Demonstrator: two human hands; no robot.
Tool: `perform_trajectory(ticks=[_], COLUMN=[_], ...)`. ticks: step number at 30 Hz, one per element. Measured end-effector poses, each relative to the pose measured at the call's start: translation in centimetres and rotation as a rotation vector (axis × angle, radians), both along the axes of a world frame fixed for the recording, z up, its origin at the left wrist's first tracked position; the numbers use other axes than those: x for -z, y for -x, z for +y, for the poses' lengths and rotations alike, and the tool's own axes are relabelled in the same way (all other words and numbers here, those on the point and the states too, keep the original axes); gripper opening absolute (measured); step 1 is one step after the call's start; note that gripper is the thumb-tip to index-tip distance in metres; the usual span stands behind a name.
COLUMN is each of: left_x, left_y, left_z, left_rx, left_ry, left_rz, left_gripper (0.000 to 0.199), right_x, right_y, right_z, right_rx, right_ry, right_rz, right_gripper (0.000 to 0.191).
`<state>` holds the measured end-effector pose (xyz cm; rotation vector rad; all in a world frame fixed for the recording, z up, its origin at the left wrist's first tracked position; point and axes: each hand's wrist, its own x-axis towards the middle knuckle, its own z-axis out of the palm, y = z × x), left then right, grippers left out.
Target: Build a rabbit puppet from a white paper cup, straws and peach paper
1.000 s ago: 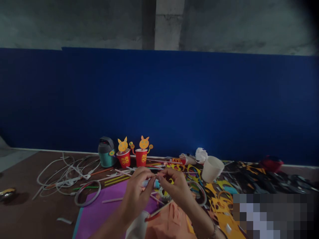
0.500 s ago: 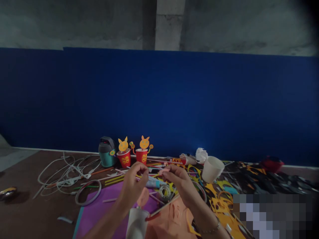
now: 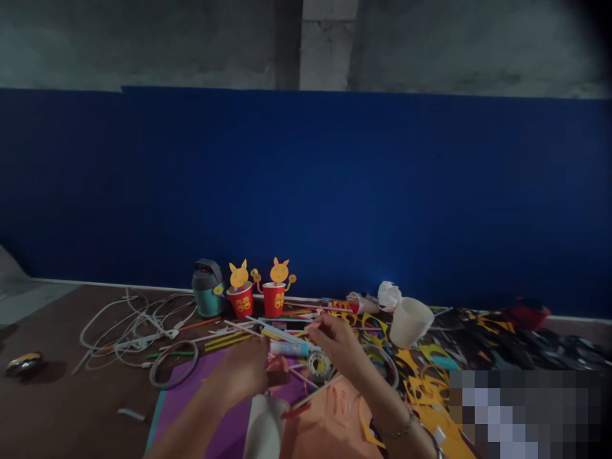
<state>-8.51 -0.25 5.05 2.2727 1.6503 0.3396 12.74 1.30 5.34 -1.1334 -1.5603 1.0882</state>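
My right hand [image 3: 338,341] is closed in a pinch on a small pink paper piece [image 3: 314,327]. My left hand [image 3: 248,368] is smeared by motion above a white paper cup [image 3: 268,424]; how its fingers stand cannot be made out. Just beyond that cup's rim shows a pink paper cutout [image 3: 277,363], partly hidden by the left hand. Between the hands lie a glue stick [image 3: 289,348] with a blue end and a roll of clear tape [image 3: 319,363]. Purple paper [image 3: 191,408] and orange paper [image 3: 329,421] lie beneath.
Two red cups [image 3: 273,301] with yellow paper animal figures stand against the blue wall panel [image 3: 306,185]. Beside them is a teal container [image 3: 208,296]. White cables [image 3: 129,338] tangle at left. A white cup [image 3: 411,322] and yellow paper scraps [image 3: 425,382] are at right.
My left hand has moved down and left, away from my right hand, to the pink cutout at the white cup. My right hand keeps its pinch on the pink paper piece.
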Motion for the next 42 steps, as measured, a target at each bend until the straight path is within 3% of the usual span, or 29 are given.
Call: perform_trajectory(ticks=[6, 12, 18, 26, 36, 42], left_x=[1.2, 1.1, 0.9, 1.3, 1.0, 1.7], left_y=[0.0, -1.2, -3.2, -3.3, -3.7, -3.7], left_z=[1.6, 2.6, 2.0, 2.1, 1.7, 1.9], left_rx=[0.074, 0.105, 0.083, 0.035, 0.046, 0.065], left_ry=[0.171, 0.356, 0.468, 0.465, 0.503, 0.480], left_rz=[-0.209, -0.534, -0.734, -0.832, -0.809, -0.837], left_gripper=[0.003, 0.012, 0.014, 0.022, 0.008, 0.004], right_x=[1.5, 2.1, 1.2, 0.2, 0.0, 0.2], right_y=[0.1, -0.3, -1.2, -1.8, -1.7, -1.5], right_z=[0.8, 1.2, 0.6, 0.3, -0.1, -0.1], right_rx=[-0.047, -0.080, -0.264, -0.364, -0.372, -0.330], right_ry=[0.041, 0.033, 0.008, -0.022, -0.032, -0.051], right_rz=[-0.044, -0.125, -0.318, -0.469, -0.505, -0.477], right_gripper=[0.017, 0.014, 0.020, 0.017, 0.018, 0.018])
